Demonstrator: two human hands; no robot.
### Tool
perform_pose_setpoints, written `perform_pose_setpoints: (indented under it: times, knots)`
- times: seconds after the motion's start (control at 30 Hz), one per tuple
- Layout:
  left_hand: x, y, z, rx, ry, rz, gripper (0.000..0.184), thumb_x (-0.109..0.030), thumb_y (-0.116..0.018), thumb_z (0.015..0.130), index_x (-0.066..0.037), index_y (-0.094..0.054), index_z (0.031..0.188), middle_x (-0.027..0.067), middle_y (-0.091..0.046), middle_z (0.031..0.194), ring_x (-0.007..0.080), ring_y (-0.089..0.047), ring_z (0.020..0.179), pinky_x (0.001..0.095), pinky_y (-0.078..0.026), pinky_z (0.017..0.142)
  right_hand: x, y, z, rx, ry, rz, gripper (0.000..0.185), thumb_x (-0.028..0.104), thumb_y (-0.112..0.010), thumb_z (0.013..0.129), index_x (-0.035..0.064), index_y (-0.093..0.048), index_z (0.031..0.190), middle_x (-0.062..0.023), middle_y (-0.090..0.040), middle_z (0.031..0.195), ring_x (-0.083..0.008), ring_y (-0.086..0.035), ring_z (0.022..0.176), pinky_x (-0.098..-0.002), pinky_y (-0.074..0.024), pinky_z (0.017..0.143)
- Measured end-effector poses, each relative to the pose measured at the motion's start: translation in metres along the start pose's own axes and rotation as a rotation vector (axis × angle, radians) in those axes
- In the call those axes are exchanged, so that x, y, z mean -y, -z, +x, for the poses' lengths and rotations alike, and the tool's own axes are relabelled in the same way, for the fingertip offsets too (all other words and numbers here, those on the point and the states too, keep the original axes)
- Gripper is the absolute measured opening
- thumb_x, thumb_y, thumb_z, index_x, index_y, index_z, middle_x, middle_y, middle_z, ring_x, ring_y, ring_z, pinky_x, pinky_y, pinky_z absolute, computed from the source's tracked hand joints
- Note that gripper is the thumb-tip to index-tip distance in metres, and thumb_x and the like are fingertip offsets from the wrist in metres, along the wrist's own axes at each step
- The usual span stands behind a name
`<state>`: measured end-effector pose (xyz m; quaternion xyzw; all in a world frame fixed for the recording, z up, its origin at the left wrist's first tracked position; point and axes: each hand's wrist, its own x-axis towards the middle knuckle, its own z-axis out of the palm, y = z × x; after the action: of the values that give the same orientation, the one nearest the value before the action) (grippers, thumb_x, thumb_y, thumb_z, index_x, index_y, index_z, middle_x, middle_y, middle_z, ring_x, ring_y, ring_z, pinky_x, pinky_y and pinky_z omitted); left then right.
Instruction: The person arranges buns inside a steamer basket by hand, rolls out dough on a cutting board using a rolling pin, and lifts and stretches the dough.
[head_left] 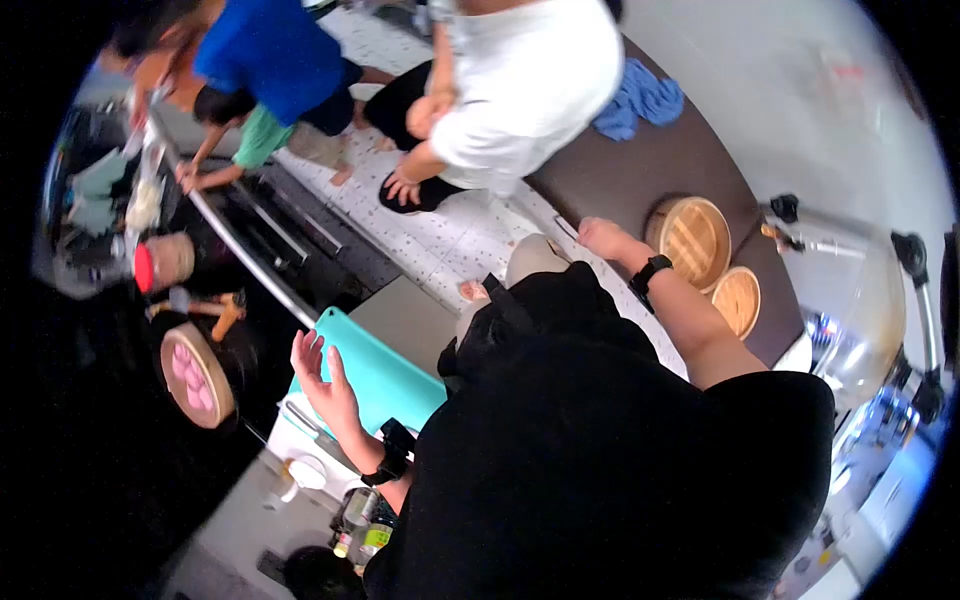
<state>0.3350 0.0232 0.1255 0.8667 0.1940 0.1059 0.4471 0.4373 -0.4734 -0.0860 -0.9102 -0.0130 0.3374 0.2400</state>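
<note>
My left hand (325, 385) is raised with its fingers apart, beside a turquoise cutting board (375, 375). Below it is a pale surface with a knife-like metal thing, partly hidden by my forearm. My right hand (605, 238) is closed over the edge of a brown tabletop (620, 180). A thin dark line shows at its fingers, but whether the hand grips it is unclear. Next to my right wrist stands a round bamboo steamer (690, 243), with a smaller bamboo piece (737, 302) beside it.
On the dark counter at left sit a steamer with pink buns (192, 378), wooden-handled tools (228, 315) and a red-lidded jar (165, 262). Bottles (375, 540) stand at lower left. A blue cloth (640, 98) lies on the tabletop. Several people (535, 85) occupy the floor ahead.
</note>
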Motion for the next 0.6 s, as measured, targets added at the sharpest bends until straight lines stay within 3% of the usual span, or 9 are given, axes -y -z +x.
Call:
perform_pose_setpoints:
  times: [0.1,0.17,0.2,0.23,0.3,0.33,0.37,0.47,0.6]
  knots:
    - [-0.026,-0.049,0.011,0.123,-0.025,0.018,0.052,-0.012,-0.065,0.098,-0.005,-0.047,0.146,0.0167,-0.061,0.135,0.0266,-0.061,0.121,0.0412,-0.045,0.106,-0.183,-0.085,0.026,0.105,-0.291,0.478,0.037,0.035,-0.052,0.096,0.0001,-0.065,0.097,-0.0245,-0.070,0.103,-0.0291,-0.071,0.085,-0.0432,-0.0576,0.074]
    - [-0.048,-0.079,0.015,0.186,-0.049,0.044,0.050,-0.009,-0.062,0.100,-0.003,-0.046,0.146,0.0177,-0.060,0.136,0.0260,-0.061,0.121,0.0387,-0.047,0.104,-0.179,-0.084,-0.041,-0.289,-0.795,1.336,0.042,0.038,-0.046,0.101,-0.0006,-0.062,0.099,-0.0211,-0.068,0.094,-0.0245,-0.070,0.074,-0.0394,-0.0586,0.063]
    - [-0.059,-0.091,0.016,0.203,-0.052,0.053,0.050,-0.009,-0.062,0.100,-0.003,-0.046,0.146,0.0177,-0.060,0.136,0.0260,-0.061,0.121,0.0387,-0.047,0.104,-0.185,-0.095,-0.052,-0.478,-1.009,1.723,0.048,0.043,-0.040,0.104,-0.0018,-0.056,0.107,-0.0176,-0.065,0.088,-0.0266,-0.067,0.073,-0.0394,-0.0596,0.064]
    - [-0.069,-0.105,0.017,0.229,-0.055,0.068,0.050,-0.009,-0.062,0.100,-0.003,-0.046,0.146,0.0180,-0.060,0.136,0.0262,-0.061,0.122,0.0390,-0.047,0.105,-0.193,-0.089,-0.065,-0.381,-1.268,1.961,0.053,0.047,-0.039,0.104,-0.0026,-0.051,0.115,-0.0172,-0.062,0.085,-0.0293,-0.066,0.073,-0.0400,-0.0606,0.068]
    - [-0.088,-0.126,0.015,0.255,-0.042,0.093,0.050,-0.008,-0.061,0.100,-0.002,-0.046,0.147,0.0183,-0.060,0.136,0.0265,-0.060,0.122,0.0394,-0.047,0.105,-0.200,-0.098,-0.078,-0.589,-1.475,2.155,0.058,0.052,-0.040,0.102,-0.0026,-0.051,0.120,-0.0205,-0.062,0.094,-0.0305,-0.065,0.078,-0.0399,-0.0609,0.072]
    - [-0.097,-0.136,0.015,0.285,-0.060,0.102,0.050,-0.008,-0.061,0.100,-0.002,-0.045,0.147,0.0185,-0.060,0.136,0.0267,-0.060,0.123,0.0394,-0.046,0.106,-0.215,-0.108,-0.083,-0.654,-1.384,2.286,0.056,0.050,-0.045,0.102,-0.0008,-0.052,0.126,-0.0225,-0.061,0.107,-0.0294,-0.065,0.085,-0.0394,-0.0604,0.074]
    - [-0.104,-0.143,0.014,0.310,-0.075,0.109,0.050,-0.009,-0.061,0.100,-0.002,-0.045,0.147,0.0188,-0.059,0.137,0.0269,-0.060,0.123,0.0394,-0.046,0.106,-0.228,-0.116,-0.080,-0.638,-1.397,2.274,0.056,0.050,-0.045,0.102,-0.0008,-0.052,0.126,-0.0225,-0.061,0.107,-0.0294,-0.065,0.085,-0.0394,-0.0604,0.074]
    - [-0.117,-0.157,0.007,0.297,-0.077,0.114,0.052,-0.013,-0.067,0.097,-0.002,-0.048,0.145,0.0172,-0.064,0.131,0.0257,-0.061,0.120,0.0393,-0.045,0.105,-0.258,-0.126,-0.068,-0.796,-1.017,2.424,0.042,0.040,-0.044,0.106,0.0046,-0.056,0.125,-0.0156,-0.065,0.109,-0.0303,-0.067,0.099,-0.0423,-0.0591,0.086]
    - [-0.129,-0.160,-0.015,0.262,-0.006,0.149,0.053,-0.013,-0.068,0.096,-0.004,-0.050,0.144,0.0159,-0.064,0.132,0.0244,-0.061,0.122,0.0383,-0.045,0.106,-0.270,-0.121,-0.049,-0.644,-1.255,2.047,0.029,0.027,-0.047,0.105,0.0048,-0.062,0.118,-0.0127,-0.068,0.099,-0.0270,-0.069,0.085,-0.0375,-0.0624,0.074]
